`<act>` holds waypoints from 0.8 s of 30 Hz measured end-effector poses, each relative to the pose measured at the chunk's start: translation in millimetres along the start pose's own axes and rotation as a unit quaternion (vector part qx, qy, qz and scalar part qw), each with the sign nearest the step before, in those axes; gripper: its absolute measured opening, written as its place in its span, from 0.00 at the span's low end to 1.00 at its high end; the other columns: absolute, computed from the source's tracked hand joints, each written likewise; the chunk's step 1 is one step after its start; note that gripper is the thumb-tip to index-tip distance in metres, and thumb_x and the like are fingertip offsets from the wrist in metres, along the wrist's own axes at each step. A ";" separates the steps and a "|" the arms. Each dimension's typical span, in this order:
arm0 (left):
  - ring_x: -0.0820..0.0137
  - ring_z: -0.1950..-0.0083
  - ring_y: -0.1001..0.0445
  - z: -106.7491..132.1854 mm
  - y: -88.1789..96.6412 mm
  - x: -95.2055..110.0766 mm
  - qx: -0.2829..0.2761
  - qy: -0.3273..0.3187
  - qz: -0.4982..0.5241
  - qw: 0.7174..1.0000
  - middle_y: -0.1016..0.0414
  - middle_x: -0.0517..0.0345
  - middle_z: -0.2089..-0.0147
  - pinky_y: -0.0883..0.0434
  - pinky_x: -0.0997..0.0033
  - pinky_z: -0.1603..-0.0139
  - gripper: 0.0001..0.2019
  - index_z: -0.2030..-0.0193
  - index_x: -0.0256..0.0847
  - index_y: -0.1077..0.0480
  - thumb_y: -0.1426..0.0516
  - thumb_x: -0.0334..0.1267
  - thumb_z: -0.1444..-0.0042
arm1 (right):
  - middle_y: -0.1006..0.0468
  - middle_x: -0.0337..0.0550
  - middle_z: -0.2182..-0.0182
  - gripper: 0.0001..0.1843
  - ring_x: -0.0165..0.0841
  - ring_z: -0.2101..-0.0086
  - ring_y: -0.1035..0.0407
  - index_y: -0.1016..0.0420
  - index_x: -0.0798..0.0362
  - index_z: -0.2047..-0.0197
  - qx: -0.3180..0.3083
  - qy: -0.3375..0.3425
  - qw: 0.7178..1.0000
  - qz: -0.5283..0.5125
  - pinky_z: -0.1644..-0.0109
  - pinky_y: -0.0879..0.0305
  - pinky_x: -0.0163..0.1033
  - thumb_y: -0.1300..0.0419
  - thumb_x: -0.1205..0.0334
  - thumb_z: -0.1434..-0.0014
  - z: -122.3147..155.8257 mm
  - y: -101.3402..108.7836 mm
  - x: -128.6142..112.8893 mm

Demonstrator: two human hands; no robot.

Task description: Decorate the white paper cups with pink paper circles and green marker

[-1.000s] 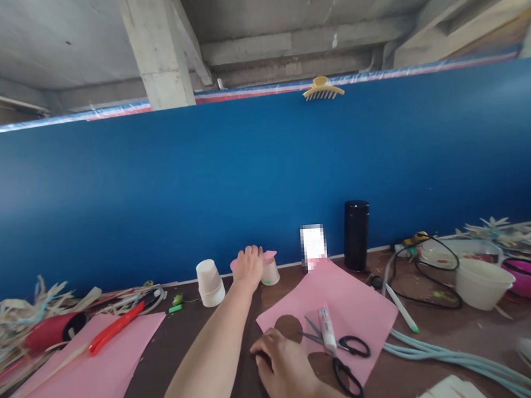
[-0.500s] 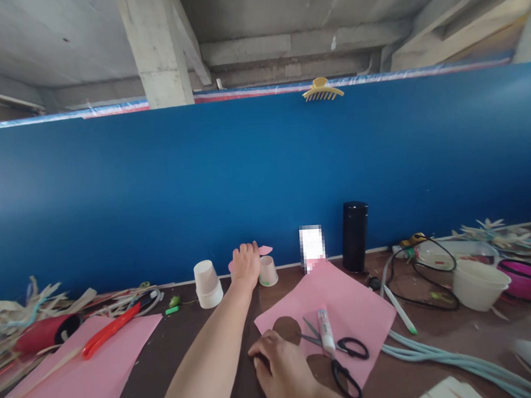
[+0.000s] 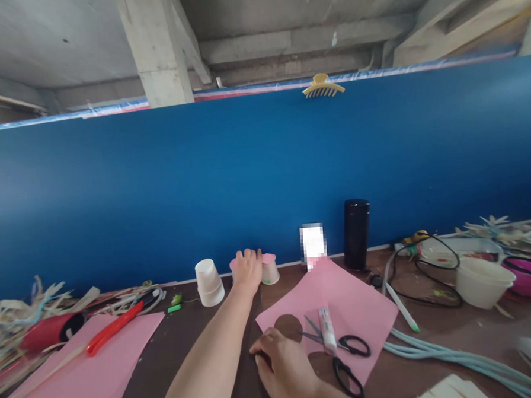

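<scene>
My left hand reaches far forward and presses a pink paper piece onto an upturned white paper cup by the blue partition. To its left stands a stack of upturned white cups. My right hand rests palm down on the dark table at the near edge of a pink sheet with round holes cut in it; whether it holds anything is hidden. On that sheet lie a glue tube and two black-handled scissors.
A black cylinder bottle stands by the partition. At the right are a white bowl, a magenta bowl, black cable and pale hoses. At the left lie a pink sheet, red-handled cutters and straw scraps.
My left hand has lowered the pink piece flat onto the upturned cup; a second ago the piece stuck out higher beside the hand. My right hand has stayed put.
</scene>
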State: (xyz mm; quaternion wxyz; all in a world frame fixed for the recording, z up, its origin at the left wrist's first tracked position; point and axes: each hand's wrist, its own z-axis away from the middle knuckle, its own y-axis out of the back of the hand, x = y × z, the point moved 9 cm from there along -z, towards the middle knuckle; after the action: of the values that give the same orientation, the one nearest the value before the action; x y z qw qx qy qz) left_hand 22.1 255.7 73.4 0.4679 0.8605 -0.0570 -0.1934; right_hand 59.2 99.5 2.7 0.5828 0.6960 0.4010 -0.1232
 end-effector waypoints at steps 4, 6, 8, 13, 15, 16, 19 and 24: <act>0.56 0.51 0.39 2.6 -0.6 1.0 -0.005 -0.004 0.003 1.000 0.30 0.40 0.55 0.46 0.54 0.51 0.22 0.42 0.34 0.39 0.58 0.28 0.42 | 0.26 0.38 0.61 0.15 0.29 0.62 0.30 0.26 0.46 0.60 0.001 0.005 1.000 -0.004 0.58 0.39 0.31 0.49 0.69 0.46 0.5 0.4 -0.8; 0.56 0.51 0.39 3.6 0.3 1.0 -0.007 -0.005 0.005 1.000 0.30 0.40 0.55 0.47 0.53 0.50 0.22 0.42 0.33 0.39 0.58 0.28 0.43 | 0.26 0.38 0.61 0.15 0.29 0.62 0.30 0.26 0.46 0.60 0.003 0.006 1.000 -0.004 0.58 0.39 0.31 0.49 0.69 0.46 0.8 0.7 -0.9; 0.56 0.50 0.39 4.4 1.7 0.8 -0.009 -0.005 0.009 1.000 0.31 0.39 0.54 0.47 0.53 0.49 0.22 0.42 0.33 0.39 0.58 0.27 0.43 | 0.26 0.39 0.61 0.14 0.30 0.62 0.30 0.26 0.46 0.60 0.002 0.004 1.000 -0.002 0.58 0.39 0.31 0.49 0.69 0.46 0.9 0.4 -0.5; 0.57 0.49 0.40 4.5 7.1 -2.8 -0.012 -0.004 0.020 1.000 0.31 0.41 0.53 0.45 0.55 0.49 0.22 0.42 0.35 0.39 0.58 0.26 0.43 | 0.26 0.40 0.60 0.14 0.30 0.62 0.30 0.26 0.48 0.60 -0.007 -0.001 1.000 0.001 0.58 0.39 0.31 0.49 0.69 0.45 0.5 0.0 -1.0; 0.57 0.49 0.40 3.3 10.5 -5.6 -0.010 -0.001 0.025 1.000 0.31 0.41 0.52 0.45 0.55 0.49 0.22 0.43 0.35 0.39 0.58 0.26 0.43 | 0.26 0.40 0.61 0.14 0.30 0.62 0.30 0.26 0.48 0.60 -0.010 -0.001 1.000 0.002 0.58 0.39 0.31 0.49 0.69 0.45 0.2 0.4 -1.7; 0.57 0.49 0.40 2.4 12.5 -7.1 -0.009 0.002 0.027 1.000 0.31 0.40 0.52 0.44 0.56 0.49 0.22 0.43 0.34 0.39 0.59 0.26 0.43 | 0.26 0.40 0.61 0.14 0.30 0.62 0.30 0.26 0.47 0.60 -0.009 -0.001 1.000 0.001 0.58 0.39 0.31 0.49 0.69 0.46 0.0 0.8 -2.0; 0.58 0.49 0.38 -2.0 18.6 -11.1 -0.002 0.018 0.034 0.999 0.32 0.42 0.51 0.41 0.58 0.51 0.22 0.42 0.34 0.40 0.60 0.26 0.42 | 0.26 0.39 0.62 0.14 0.29 0.63 0.30 0.26 0.47 0.61 -0.002 0.001 1.000 -0.002 0.59 0.39 0.31 0.49 0.69 0.46 -0.4 2.6 -2.9; 0.62 0.41 0.43 -10.1 17.3 3.3 -0.025 -0.016 0.109 0.994 0.40 0.52 0.39 0.42 0.61 0.45 0.24 0.38 0.43 0.45 0.57 0.29 0.43 | 0.26 0.39 0.61 0.14 0.29 0.63 0.30 0.25 0.47 0.61 0.000 0.003 1.000 -0.003 0.58 0.39 0.31 0.49 0.69 0.45 -0.5 3.1 -3.4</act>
State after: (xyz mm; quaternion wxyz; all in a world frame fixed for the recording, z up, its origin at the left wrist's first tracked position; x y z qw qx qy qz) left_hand 30.4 253.1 91.7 0.5065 0.8340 -0.1534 -0.1563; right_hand 59.1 98.6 7.3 0.5814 0.6952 0.4046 -0.1224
